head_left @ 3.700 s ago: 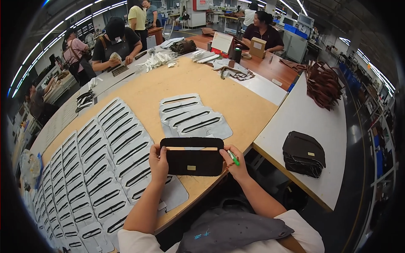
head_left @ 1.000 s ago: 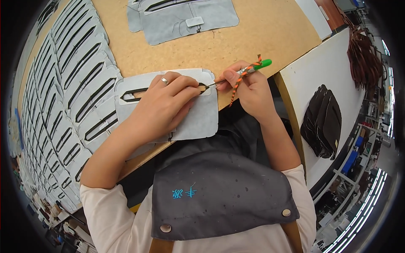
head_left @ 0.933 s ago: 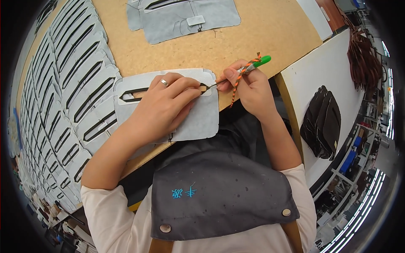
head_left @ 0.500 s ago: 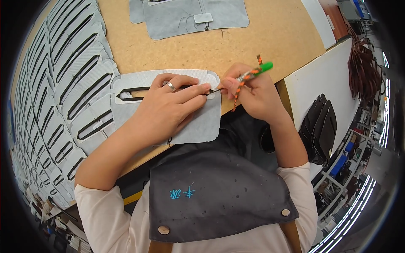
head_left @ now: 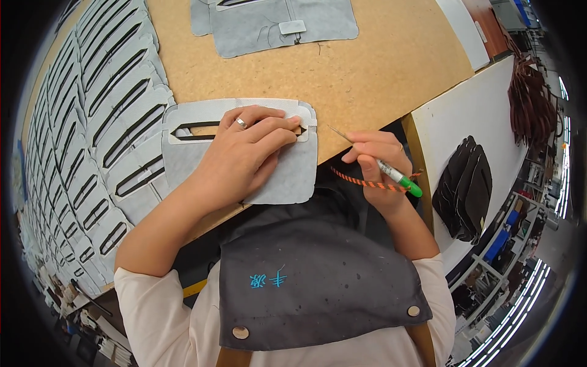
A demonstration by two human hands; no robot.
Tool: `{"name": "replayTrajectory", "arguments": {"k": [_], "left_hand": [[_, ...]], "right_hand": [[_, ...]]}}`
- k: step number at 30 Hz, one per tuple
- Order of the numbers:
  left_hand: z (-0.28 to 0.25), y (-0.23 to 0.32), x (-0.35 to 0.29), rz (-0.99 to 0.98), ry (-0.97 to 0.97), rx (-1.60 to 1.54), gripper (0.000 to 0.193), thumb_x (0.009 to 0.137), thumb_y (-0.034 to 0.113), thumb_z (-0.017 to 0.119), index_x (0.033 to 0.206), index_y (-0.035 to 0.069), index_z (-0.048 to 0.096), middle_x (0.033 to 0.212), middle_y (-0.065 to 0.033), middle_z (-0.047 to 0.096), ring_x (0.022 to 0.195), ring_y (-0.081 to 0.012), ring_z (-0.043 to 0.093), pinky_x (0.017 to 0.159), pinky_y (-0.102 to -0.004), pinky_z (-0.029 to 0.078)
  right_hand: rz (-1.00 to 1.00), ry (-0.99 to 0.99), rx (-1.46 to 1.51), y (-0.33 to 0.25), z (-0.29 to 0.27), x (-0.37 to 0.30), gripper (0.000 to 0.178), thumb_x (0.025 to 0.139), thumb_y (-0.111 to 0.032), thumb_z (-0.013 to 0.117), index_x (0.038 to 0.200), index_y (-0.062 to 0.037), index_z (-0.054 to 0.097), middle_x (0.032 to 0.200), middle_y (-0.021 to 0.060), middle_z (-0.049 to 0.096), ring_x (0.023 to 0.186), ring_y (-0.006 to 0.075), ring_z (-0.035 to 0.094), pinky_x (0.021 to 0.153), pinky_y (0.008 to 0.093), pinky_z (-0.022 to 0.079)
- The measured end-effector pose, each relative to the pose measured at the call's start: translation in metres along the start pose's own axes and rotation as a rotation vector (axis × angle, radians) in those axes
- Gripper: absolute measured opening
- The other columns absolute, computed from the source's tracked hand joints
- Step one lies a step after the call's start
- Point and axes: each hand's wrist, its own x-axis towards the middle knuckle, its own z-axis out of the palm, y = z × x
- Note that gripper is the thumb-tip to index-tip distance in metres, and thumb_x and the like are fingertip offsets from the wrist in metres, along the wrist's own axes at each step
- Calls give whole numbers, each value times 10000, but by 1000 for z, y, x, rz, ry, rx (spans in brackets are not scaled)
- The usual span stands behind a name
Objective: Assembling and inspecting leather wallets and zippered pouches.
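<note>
Grey round-cornered panel point(head_left: 281, 177) with a black-edged, pointed slot point(head_left: 199, 126)

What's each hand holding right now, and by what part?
The right hand holds the green-ended tool around its middle. The left hand rests on the grey panel, no grip visible.

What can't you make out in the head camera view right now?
- The middle of the black-edged slot in the grey panel: hidden under the left hand.
- The middle of the green-ended tool: hidden by the right hand.
- The far grey panel: cut off by the top edge.
- The blue shape at right: too small to identify.
</note>
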Motion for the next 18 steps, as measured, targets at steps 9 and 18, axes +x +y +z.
{"name": "replayTrajectory", "arguments": {"k": [9, 18], "left_hand": [[-1, 4, 1, 68, -1, 134, 435, 680, -34, 629, 1095, 92, 598, 1218, -10, 566, 1134, -225, 508, 938, -386, 374], [3, 3, -1, 23, 61, 59, 487, 663, -34, 647, 1131, 83, 576, 1226, -49, 548, 1149, -252, 495, 1001, -448, 364]], "right_hand": [[-7, -70, -47, -4, 17, 11, 75, 854, -9, 631, 919, 25, 612, 950, 150, 650, 711, 170, 621, 628, 259, 503], [30, -111, -83, -6, 22, 14, 76, 836, -7, 645, 898, 15, 609, 918, 142, 651, 682, 180, 625, 584, 256, 498]]}}
